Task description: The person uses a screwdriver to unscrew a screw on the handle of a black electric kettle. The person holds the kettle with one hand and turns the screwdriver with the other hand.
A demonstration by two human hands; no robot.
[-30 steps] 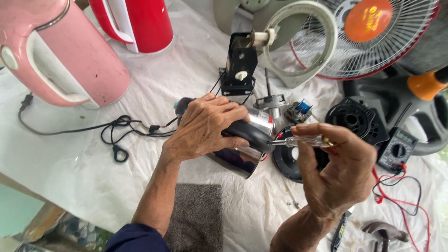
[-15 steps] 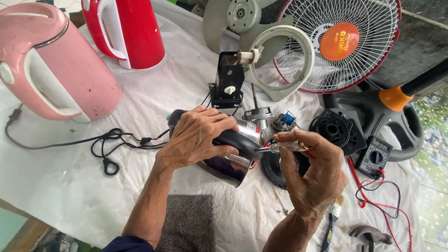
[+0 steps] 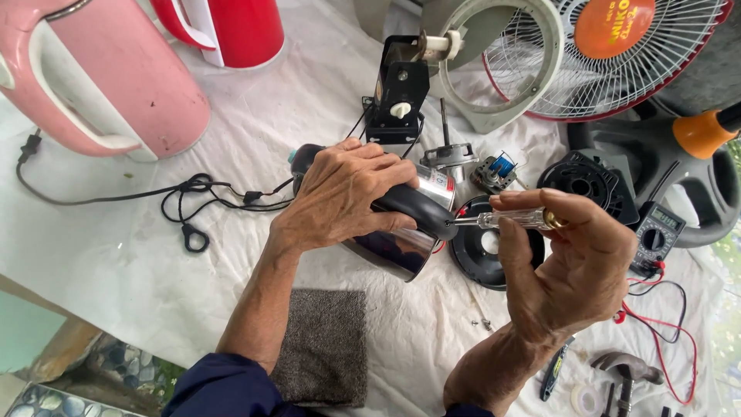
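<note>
— What have your hands got?

— My left hand (image 3: 351, 193) is closed over the black handle of a steel kettle (image 3: 397, 247) lying on its side, fingers wrapped round it. My right hand (image 3: 567, 266) pinches a clear-handled screwdriver (image 3: 509, 220) between thumb and fingers, its tip against the end of the kettle's handle.

— What can't you make out?

— My left palm covers most of the kettle's body, so only the shiny lower side and a bit of the top show. What the tip meets is too small to tell. Behind the kettle, a black bracket (image 3: 397, 93) stands upright, and a small motor (image 3: 494, 171) lies just right of the kettle. A black round base (image 3: 482, 251) lies right of the kettle, partly under my right hand.

— And the surroundings?

— All on a creased white cloth (image 3: 154, 286). A pink jug (image 3: 93, 73) and a red jug (image 3: 231, 27), both cut off by the frame, stand far left of the kettle; a black cord (image 3: 193, 201) trails between. A fan guard (image 3: 617, 54) lies beyond the kettle to the right, a multimeter (image 3: 656, 235) right of it, a grey pad (image 3: 324, 344) in front.
</note>
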